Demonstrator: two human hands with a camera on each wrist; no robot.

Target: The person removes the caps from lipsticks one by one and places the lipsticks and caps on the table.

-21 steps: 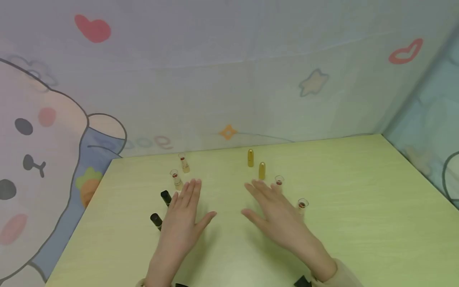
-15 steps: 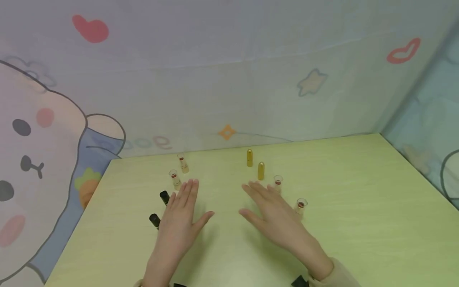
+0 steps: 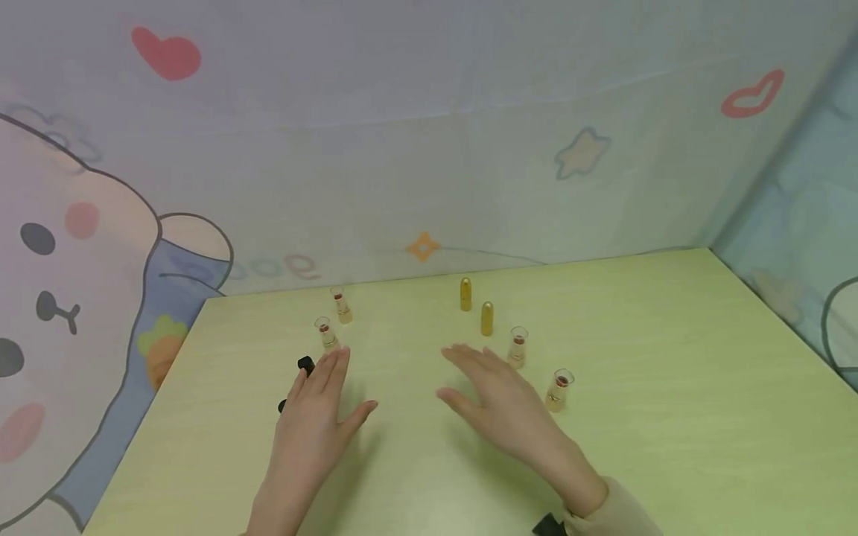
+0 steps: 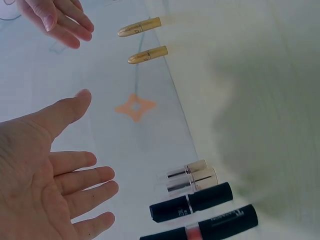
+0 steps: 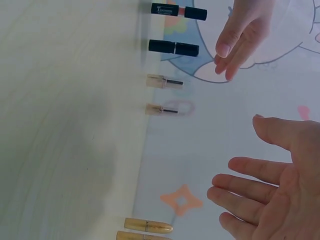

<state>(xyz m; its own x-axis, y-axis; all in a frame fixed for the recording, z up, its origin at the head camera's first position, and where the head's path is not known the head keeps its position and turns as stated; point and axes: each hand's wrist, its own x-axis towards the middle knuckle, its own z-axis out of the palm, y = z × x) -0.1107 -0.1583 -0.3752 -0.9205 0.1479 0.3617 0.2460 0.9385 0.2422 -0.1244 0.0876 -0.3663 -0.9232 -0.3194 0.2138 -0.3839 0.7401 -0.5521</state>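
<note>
My left hand (image 3: pixel 308 424) is held over the table with straight fingers and thumb spread, holding nothing. It partly hides two black lipstick tubes (image 3: pixel 306 365), which stand upright in the left wrist view (image 4: pixel 192 202). Just beyond its fingertips are two clear-capped lipsticks (image 3: pixel 327 335) (image 3: pixel 342 307). Opposite, my right hand (image 3: pixel 503 406) is also outstretched and holds nothing. Two more clear-capped lipsticks (image 3: pixel 518 348) (image 3: pixel 558 391) stand close to its outer side. Past its fingers, two gold bullet-shaped lipstick tubes (image 3: pixel 487 318) (image 3: pixel 465 295) stand upright.
The pale yellow-green table (image 3: pixel 670 387) meets a printed cloth backdrop (image 3: pixel 429 164) at its far edge. A bear drawing (image 3: pixel 87 298) covers the cloth on the left. A bluish cloth (image 3: pixel 811 193) hangs at the right side.
My left hand has shifted left and slightly back, covering more of the black tubes. The right hand has moved a little left, uncovering the clear-capped lipsticks beside it. The lipsticks stay in place.
</note>
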